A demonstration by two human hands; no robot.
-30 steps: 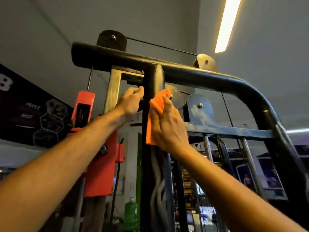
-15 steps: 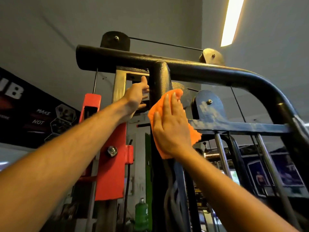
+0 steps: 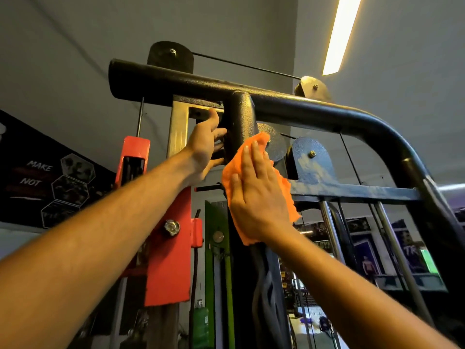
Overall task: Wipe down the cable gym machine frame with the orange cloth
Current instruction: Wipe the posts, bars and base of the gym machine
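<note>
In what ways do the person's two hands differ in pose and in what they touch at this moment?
The right hand lies flat with straight fingers, pressing the orange cloth against the black vertical post of the machine frame; the left hand holds no cloth. The left hand reaches behind the post with its fingers spread, higher than the right hand. Both hands are raised near the same post.
</note>
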